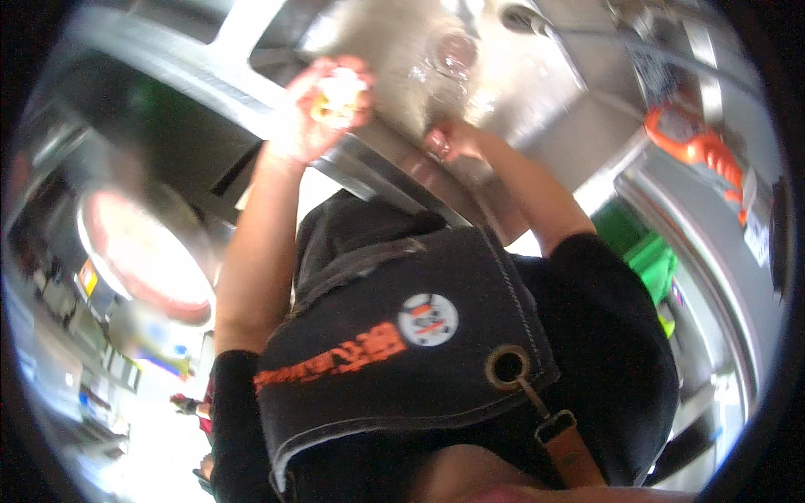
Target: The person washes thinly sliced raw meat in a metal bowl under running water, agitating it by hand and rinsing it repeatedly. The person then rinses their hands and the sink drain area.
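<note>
My left hand is raised at the rim of a stainless steel sink, its fingers curled around a small white and yellow object that glare washes out. Low in the basin, near its front wall, is my right hand, blurred. Something pinkish and wet-looking shows at its fingers; whether that is a held thing or the fingertips is unclear. Beyond this hand, a reddish round thing lies in the basin among shiny, wet-looking patches.
A large round metal vessel with pinkish contents stands at the left. An orange and grey handheld tool is at the right, above a green cloth or bag. Part of another person shows at the lower left.
</note>
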A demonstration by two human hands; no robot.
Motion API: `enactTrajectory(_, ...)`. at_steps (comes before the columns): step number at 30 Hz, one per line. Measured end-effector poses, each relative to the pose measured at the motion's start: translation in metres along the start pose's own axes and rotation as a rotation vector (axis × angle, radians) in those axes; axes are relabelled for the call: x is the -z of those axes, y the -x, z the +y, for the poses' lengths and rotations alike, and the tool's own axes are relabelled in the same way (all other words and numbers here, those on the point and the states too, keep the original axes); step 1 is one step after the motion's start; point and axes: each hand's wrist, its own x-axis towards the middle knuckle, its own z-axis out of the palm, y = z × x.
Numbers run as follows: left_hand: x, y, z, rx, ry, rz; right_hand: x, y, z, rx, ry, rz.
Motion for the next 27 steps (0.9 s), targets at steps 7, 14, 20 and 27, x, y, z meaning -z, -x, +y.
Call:
enactTrajectory(7,-0.002,0.009,0.031,-0.021,0.077,-0.075,-0.044,0.009,-0.068,0.345,0.083,0.403)
enactTrajectory(14,-0.031,0.034,0.021,-0.025,0.120,-0.026,-0.101,0.154,-0.192,0.630,-0.105,0.350)
enactTrajectory(20,-0.008,0.008,0.000,-0.024,0.033,-0.183,-0.156,0.155,-0.246,0.861,0.132,0.218)
enactTrajectory(27,-0.012,0.012,0.006,-0.031,0.097,0.069,-0.159,0.134,-0.245,1.273,0.775,0.601)
